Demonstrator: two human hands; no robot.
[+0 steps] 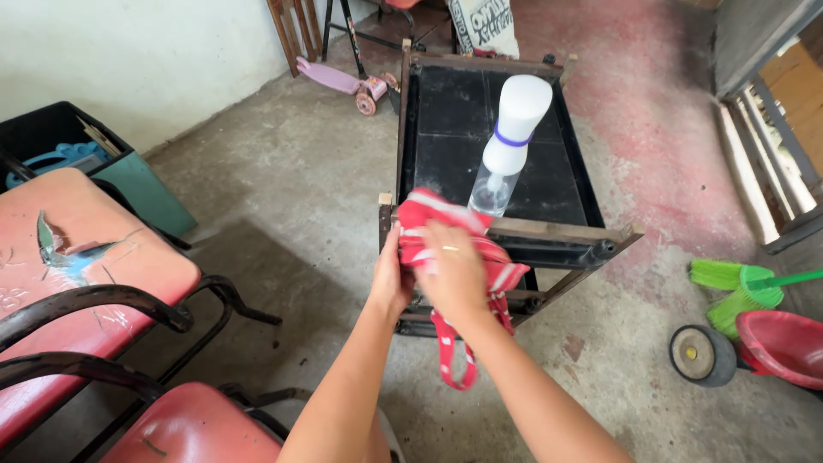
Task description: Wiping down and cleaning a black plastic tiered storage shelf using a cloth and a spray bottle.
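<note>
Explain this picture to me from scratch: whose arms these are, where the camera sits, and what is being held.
There is no machine here. One camera, worn on a person's head, looks down at that person's own two bare arms. The right hand presses a red and white cloth against the near wooden edge of a small black-topped stand on the concrete floor. The left hand grips the same cloth from the side. A clear spray bottle with a white head stands on the black top, just behind the cloth. Around it: red chairs at left, a green broom and red basin at right.
</note>
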